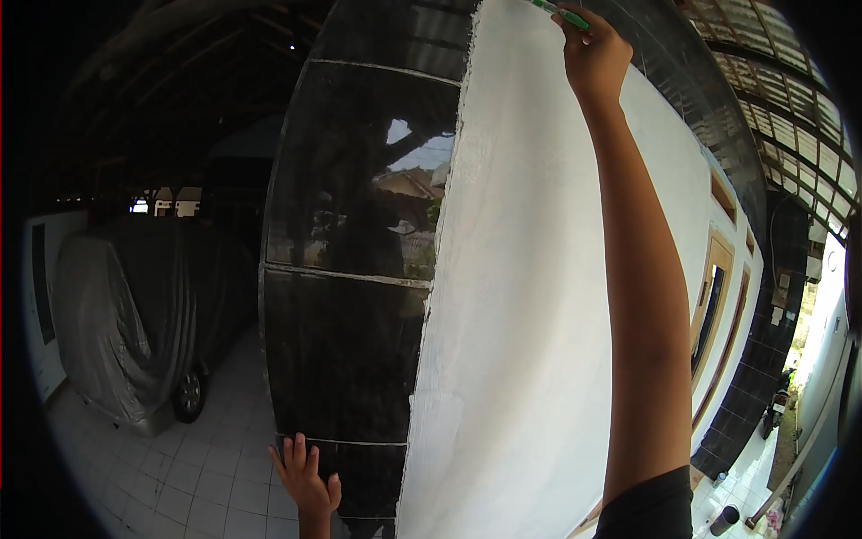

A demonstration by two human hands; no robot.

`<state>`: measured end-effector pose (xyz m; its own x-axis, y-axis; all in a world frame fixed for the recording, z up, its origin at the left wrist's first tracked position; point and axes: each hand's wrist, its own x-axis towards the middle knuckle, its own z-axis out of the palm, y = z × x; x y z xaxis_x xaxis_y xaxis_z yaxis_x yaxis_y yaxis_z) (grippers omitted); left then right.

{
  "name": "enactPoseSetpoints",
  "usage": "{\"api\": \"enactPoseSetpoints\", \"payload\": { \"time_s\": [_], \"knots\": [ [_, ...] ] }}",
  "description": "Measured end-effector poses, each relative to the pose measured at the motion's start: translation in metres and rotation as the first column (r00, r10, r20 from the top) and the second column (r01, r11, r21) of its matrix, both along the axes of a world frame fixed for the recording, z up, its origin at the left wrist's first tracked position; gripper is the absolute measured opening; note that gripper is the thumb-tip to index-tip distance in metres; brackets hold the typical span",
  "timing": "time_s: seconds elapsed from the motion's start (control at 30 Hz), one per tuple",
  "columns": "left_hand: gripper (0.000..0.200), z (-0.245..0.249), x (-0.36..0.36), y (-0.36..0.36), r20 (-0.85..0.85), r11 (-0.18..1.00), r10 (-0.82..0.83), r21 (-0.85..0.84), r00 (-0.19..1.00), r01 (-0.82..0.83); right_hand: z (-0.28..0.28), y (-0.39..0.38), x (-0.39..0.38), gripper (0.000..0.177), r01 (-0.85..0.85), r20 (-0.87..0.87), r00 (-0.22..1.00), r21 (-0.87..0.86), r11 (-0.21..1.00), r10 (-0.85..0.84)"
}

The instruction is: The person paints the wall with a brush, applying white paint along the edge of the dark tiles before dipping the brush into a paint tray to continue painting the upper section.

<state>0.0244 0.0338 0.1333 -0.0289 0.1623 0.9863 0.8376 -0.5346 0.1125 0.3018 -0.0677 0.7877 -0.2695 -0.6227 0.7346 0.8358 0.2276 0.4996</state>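
My right hand [600,56] is raised high against the white wall [512,269], its fingers closed around a green-handled paintbrush [567,15]. The brush points left along the upper part of the wall, and its far end is cut off by the top edge of the view. Low down, my left hand [308,478] has its fingers spread flat against the glossy black tiles [346,359], near their left edge. A ragged white border runs where the tiles meet the white wall. Pale grout lines cross the tiles, and their surface reflects a roof and sky.
A vehicle under a grey cover [135,314] stands at left on a white tiled floor [193,490]. At right are a wooden-framed window [712,278], a dark bucket [724,519] and a pole [795,476]. A corrugated roof [772,81] hangs above.
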Motion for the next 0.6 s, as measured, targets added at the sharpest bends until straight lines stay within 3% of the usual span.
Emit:
{"api": "enactPoseSetpoints", "payload": {
  "time_s": [0.07, 0.1, 0.17, 0.3, 0.5, 0.6],
  "knots": [
    [0.056, -0.001, 0.000, -0.001, -0.004, 1.000, 0.002, -0.014, 1.000, -0.002, 0.004, 0.007, 0.001, 0.020, -0.069, -0.108, 0.993, -0.171, 0.983, 0.051],
    [0.057, 0.001, -0.001, -0.001, -0.007, 1.000, 0.001, -0.018, 1.000, -0.001, -0.003, 0.012, 0.002, 0.020, -0.072, -0.113, 0.992, -0.176, 0.982, 0.053],
    [0.057, 0.001, -0.002, -0.001, -0.013, 1.000, -0.006, -0.029, 1.000, 0.006, -0.022, 0.019, 0.003, 0.014, 0.087, -0.018, 0.996, -0.016, 0.996, -0.087],
    [0.057, 0.000, -0.003, 0.000, -0.025, 0.999, -0.023, -0.029, 0.999, 0.023, -0.041, 0.012, -0.003, 0.015, 0.058, 0.125, 0.990, 0.049, 0.997, -0.063],
    [0.057, -0.001, -0.005, -0.002, -0.039, 0.998, -0.046, -0.048, 0.998, 0.044, -0.027, 0.004, -0.033, 0.013, 0.153, -0.121, 0.981, 0.010, 0.988, -0.151],
    [0.057, -0.001, -0.006, -0.003, -0.051, 0.997, -0.042, -0.060, 0.998, 0.039, -0.041, 0.011, -0.036, 0.013, 0.169, -0.112, 0.979, -0.036, 0.985, -0.172]
  ]
}}
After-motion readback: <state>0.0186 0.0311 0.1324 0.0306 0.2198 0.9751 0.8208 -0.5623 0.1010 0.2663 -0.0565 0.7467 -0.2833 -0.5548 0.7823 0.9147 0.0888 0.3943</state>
